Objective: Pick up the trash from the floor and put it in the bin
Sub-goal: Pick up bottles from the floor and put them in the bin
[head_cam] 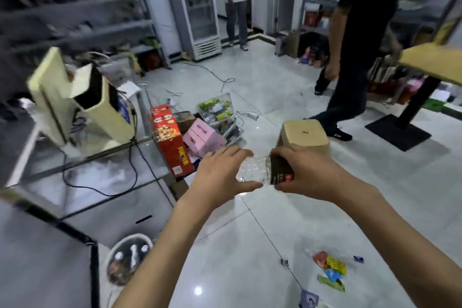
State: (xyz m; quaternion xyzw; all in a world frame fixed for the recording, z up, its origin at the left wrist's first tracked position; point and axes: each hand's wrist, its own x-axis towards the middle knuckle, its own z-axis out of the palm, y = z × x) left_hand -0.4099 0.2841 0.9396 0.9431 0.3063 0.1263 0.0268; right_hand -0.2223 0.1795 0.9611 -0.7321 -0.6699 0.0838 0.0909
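Both forearms near; right hand (310, 175) grips dark-label end of crushed clear bottle (260, 170), left hand (220, 177) fingers spread, thumb under clear end; bottle held mid-air over floor; light, crinkly, slippery, hold label band; bin (125, 260) near left; wrappers (330, 270) near right

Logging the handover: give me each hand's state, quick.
Left hand: open, fingers and thumb spread around the clear end of the plastic bottle.
Right hand: closed grip on the bottle's dark label end.

Bare forearms; no sleeves or jewellery
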